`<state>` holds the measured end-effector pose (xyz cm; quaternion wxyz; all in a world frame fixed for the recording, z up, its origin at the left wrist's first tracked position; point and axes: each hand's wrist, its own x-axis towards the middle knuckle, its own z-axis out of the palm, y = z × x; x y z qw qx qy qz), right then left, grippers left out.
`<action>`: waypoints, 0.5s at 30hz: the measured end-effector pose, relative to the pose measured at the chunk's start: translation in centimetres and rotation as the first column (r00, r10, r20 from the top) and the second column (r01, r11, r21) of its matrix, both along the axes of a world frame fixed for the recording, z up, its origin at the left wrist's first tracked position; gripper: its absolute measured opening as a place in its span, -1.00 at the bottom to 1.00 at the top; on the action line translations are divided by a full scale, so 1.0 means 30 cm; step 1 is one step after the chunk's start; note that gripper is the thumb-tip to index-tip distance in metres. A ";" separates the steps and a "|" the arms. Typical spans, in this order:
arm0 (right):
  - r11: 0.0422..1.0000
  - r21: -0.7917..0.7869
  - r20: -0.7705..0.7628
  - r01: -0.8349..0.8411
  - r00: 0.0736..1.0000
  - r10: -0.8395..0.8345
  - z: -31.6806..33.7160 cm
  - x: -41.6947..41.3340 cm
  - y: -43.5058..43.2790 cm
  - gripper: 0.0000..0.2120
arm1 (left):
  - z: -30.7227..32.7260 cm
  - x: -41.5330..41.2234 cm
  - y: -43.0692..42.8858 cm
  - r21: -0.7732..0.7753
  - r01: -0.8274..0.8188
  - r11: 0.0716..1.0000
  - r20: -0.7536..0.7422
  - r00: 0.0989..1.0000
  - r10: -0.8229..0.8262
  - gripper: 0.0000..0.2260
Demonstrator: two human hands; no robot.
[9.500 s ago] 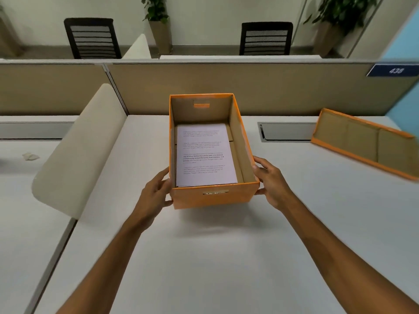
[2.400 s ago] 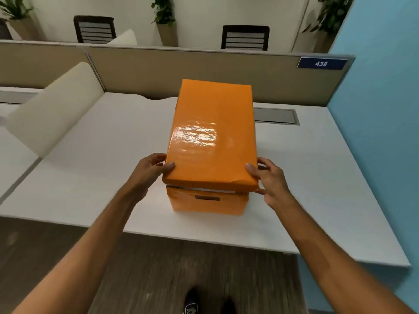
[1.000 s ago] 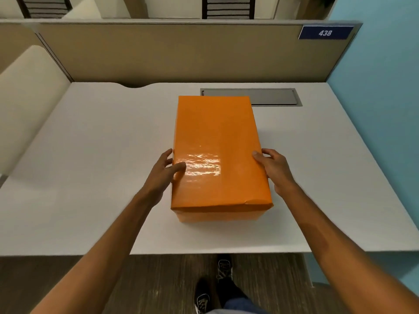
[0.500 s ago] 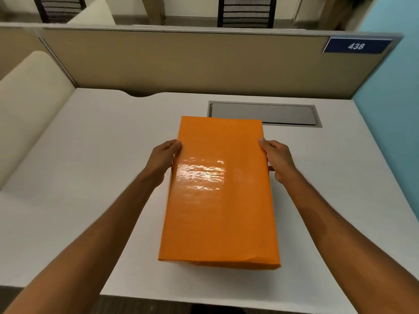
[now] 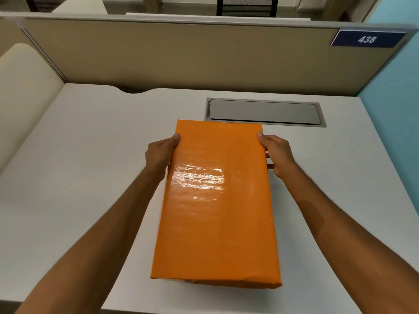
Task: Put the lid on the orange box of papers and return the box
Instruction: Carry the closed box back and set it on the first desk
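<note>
Hands slid forward – left hand (image 5: 159, 152), right hand (image 5: 275, 152) gripping lid (image 5: 217, 200)

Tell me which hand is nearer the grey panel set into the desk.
Right. The right hand grips the orange box just below the grey panel's near edge; the left hand grips the box's opposite side, farther left of the panel.

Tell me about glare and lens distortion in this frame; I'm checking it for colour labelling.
Head view: a bright patch of glare sits on the glossy lid, washing its orange nearly white between the left hand and right hand. Head view: the wide lens bows the partition top and stretches the forearms. Head view: the sign reading 438 stays legible, so blur is slight.
</note>
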<state>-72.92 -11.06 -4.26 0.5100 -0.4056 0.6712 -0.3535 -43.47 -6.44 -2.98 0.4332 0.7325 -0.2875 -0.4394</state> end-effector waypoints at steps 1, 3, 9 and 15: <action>1.000 0.013 0.003 0.012 1.000 -0.012 0.002 0.002 -0.003 -0.63 | -0.004 0.002 -0.004 0.004 -0.011 1.000 -0.006 1.000 0.011 -0.67; 0.998 0.046 0.017 0.033 0.999 -0.033 0.007 0.005 -0.009 -0.62 | -0.005 0.008 -0.010 0.011 -0.029 1.000 -0.010 1.000 0.029 -0.60; 0.995 0.091 -0.001 0.050 0.999 -0.050 0.022 0.005 -0.009 -0.62 | 0.012 -0.002 -0.015 0.043 -0.034 0.999 0.019 0.999 0.033 -0.54; 0.993 0.096 0.044 -0.065 0.997 0.061 0.048 0.011 0.073 -0.60 | 0.046 0.016 0.054 0.060 0.174 0.983 0.022 0.984 -0.175 -0.51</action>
